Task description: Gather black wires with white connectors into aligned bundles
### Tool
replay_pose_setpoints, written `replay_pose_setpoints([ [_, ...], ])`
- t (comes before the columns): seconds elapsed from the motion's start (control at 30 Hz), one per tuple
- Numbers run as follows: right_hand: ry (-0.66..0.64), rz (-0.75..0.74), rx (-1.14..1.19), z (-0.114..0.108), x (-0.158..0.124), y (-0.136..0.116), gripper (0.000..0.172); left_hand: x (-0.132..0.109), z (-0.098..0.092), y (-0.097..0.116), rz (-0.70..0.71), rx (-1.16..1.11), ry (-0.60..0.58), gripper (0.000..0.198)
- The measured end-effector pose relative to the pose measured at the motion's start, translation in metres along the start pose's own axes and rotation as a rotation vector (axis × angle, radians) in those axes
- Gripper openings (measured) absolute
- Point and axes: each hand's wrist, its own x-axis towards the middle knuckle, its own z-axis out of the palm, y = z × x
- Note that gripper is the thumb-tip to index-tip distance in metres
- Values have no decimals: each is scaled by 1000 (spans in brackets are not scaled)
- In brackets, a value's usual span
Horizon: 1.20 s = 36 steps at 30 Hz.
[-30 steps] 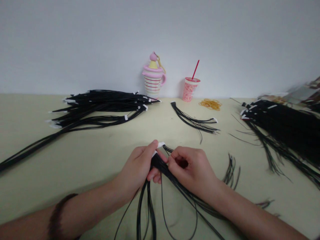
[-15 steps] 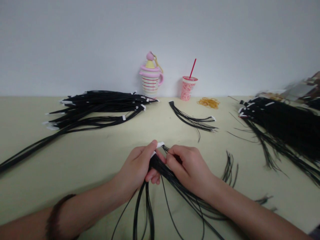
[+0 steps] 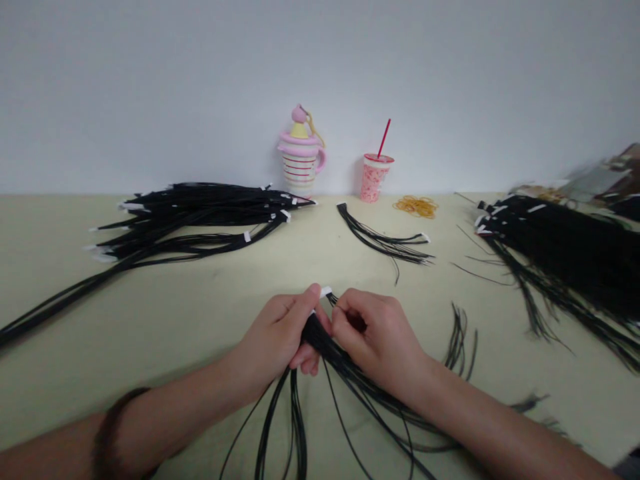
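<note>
My left hand point(image 3: 275, 333) grips a bundle of thin black strands point(image 3: 320, 340) near its white-tagged end, and the long ends hang down toward me over the tabletop. A white tag point(image 3: 326, 291) sticks out above my left thumb. My right hand point(image 3: 373, 340) sits just beside it, its fingers pinching into the same bundle close to the tag. Part of the bundle is hidden inside both hands. A dark beaded bracelet point(image 3: 117, 427) circles my left wrist.
On the pale green table point(image 3: 150, 300) lie a large pile of white-tagged black strands point(image 3: 200, 213) at left, another point(image 3: 560, 253) at right, and a small bunch point(image 3: 380, 243) ahead. Behind stand a striped pink mug point(image 3: 300, 160), a pink straw cup point(image 3: 375, 177) and orange rubber bands point(image 3: 416, 207).
Both hands sit slightly lower in view, still on the bundle, and my right fingers have closed in nearer the tag. The background has shifted slightly with my head.
</note>
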Motion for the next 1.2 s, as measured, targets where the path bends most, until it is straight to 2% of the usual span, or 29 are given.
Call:
replay_pose_setpoints([
  [0.1,-19,16,25,1,1,0,20,1,1,-1,0,-10,-14,46],
  [0.17,-78,91,112,-2,5,1,20,1,1,-1,1,-39,0,46],
  [0.3,-305,442,618,-28,15,10,14,4,-3,-1,0,-137,-12,44],
  [0.37,-327,528,815,-46,19,20,16,7,-7,-1,-29,-222,-39,42],
  [0.4,-319,529,840,-53,20,26,18,8,-9,0,-56,-275,-50,42],
  [0.5,-254,487,703,-65,23,41,23,9,-14,3,-148,-441,-128,38],
  [0.6,-275,408,450,-59,23,48,32,5,-16,6,-207,-550,-282,38],
  [0.7,-353,322,191,-46,22,48,40,0,-14,7,-195,-499,-345,43],
  [0.77,-313,269,39,-39,20,46,42,-2,-10,6,-142,-389,-316,47],
  [0.83,-147,176,-87,-36,18,41,37,-2,-7,4,-87,-294,-265,50],
  [0.97,312,-73,-223,-40,12,20,15,0,-2,0,-9,-222,-188,49],
  [1.03,394,-165,-203,-47,7,6,10,1,-2,0,22,-188,-158,49],
  [1.07,346,-203,-172,-50,5,0,9,1,-2,0,39,-172,-143,48],
  [1.2,-80,-212,-86,-57,0,-4,4,1,-4,0,72,-160,-109,47],
])
